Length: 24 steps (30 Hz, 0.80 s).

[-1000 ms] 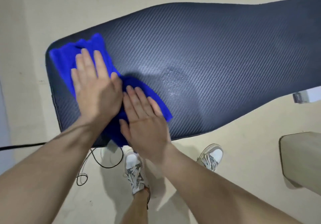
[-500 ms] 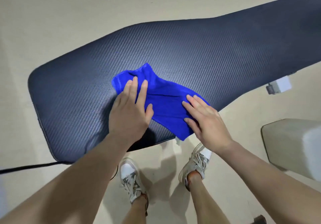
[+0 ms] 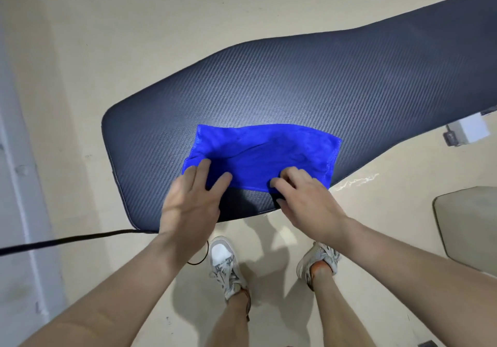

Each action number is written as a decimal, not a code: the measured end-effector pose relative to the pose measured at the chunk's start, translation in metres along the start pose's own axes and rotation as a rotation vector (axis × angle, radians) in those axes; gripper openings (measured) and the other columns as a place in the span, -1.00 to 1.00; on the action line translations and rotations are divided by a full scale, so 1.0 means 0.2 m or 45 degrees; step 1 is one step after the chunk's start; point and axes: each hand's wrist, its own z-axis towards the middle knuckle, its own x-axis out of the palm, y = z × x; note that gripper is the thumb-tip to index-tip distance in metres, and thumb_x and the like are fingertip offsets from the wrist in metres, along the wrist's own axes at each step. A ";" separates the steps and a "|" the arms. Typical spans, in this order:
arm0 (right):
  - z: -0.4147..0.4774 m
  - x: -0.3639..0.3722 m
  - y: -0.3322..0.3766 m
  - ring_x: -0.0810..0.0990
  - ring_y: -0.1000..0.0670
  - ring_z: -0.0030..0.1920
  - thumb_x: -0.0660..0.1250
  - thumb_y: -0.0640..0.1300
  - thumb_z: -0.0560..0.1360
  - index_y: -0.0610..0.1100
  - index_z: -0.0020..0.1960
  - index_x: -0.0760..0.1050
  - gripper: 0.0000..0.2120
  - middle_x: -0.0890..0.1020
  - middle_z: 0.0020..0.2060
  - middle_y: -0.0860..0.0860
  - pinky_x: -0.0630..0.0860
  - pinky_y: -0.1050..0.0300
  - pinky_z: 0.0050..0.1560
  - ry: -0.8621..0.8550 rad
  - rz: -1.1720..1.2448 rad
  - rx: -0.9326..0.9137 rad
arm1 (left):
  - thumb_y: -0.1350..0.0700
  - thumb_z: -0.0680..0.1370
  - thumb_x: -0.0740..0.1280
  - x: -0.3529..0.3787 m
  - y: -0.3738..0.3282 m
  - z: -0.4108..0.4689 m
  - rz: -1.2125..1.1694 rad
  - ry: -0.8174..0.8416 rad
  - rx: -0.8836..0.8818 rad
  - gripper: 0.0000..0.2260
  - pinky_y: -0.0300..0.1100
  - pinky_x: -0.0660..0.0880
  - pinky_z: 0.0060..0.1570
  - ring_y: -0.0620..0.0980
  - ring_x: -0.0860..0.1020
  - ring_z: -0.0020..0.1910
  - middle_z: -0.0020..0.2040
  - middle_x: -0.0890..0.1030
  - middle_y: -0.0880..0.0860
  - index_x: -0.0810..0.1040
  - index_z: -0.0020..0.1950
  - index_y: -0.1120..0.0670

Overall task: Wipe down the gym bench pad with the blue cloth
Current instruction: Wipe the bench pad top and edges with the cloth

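Observation:
The dark carbon-weave bench pad (image 3: 349, 83) runs from lower left to upper right. On its near part the blue cloth (image 3: 263, 153) lies spread out almost flat, as a wide rectangle. My left hand (image 3: 193, 198) rests with straight fingers on the cloth's near left corner. My right hand (image 3: 304, 196) has curled fingers that pinch the cloth's near edge, close to its right corner. Both forearms reach in from the bottom of the view.
My two feet in grey-white sneakers (image 3: 226, 266) stand on the beige floor just before the pad. A black cable (image 3: 67, 239) runs left from under the pad. A beige block (image 3: 468, 228) sits at the right, and a small white part (image 3: 468, 131) under the pad's edge.
The cloth has gone from bunched at the pad's left end to spread flat nearer the middle. Both hands slid back to its near edge, and my right fingers have curled onto it.

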 end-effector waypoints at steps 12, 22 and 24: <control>0.06 -0.13 -0.01 0.49 0.01 -0.37 0.31 -0.24 0.44 -0.12 -0.17 0.57 -0.92 0.55 -0.34 0.04 0.47 0.12 -0.25 -0.043 0.739 0.639 | 0.19 0.40 0.44 0.00 0.00 0.17 -0.284 0.063 -0.079 -0.93 -0.05 0.46 -0.28 0.11 0.52 -0.22 -0.24 0.51 0.07 0.58 -0.26 0.14; 0.20 -0.41 -0.08 0.38 0.02 -0.33 0.45 -0.13 0.46 -0.07 -0.12 0.52 -0.89 0.45 -0.33 -0.04 0.30 0.19 -0.36 0.207 1.413 0.801 | 0.21 0.45 0.31 -0.18 0.05 0.23 -1.052 -0.023 -0.418 -0.92 -0.09 0.40 -0.28 0.05 0.47 -0.38 -0.41 0.55 0.02 0.46 -0.22 0.07; 0.22 -0.48 -0.15 0.48 0.00 -0.25 0.54 -0.24 0.35 -0.10 -0.01 0.59 -0.75 0.49 -0.21 -0.11 0.48 0.11 -0.14 0.445 1.321 0.736 | 0.25 0.49 0.28 -0.24 0.06 0.29 -1.203 0.041 -0.391 -0.89 -0.24 0.34 -0.37 -0.06 0.37 -0.50 -0.48 0.48 0.04 0.43 -0.14 0.05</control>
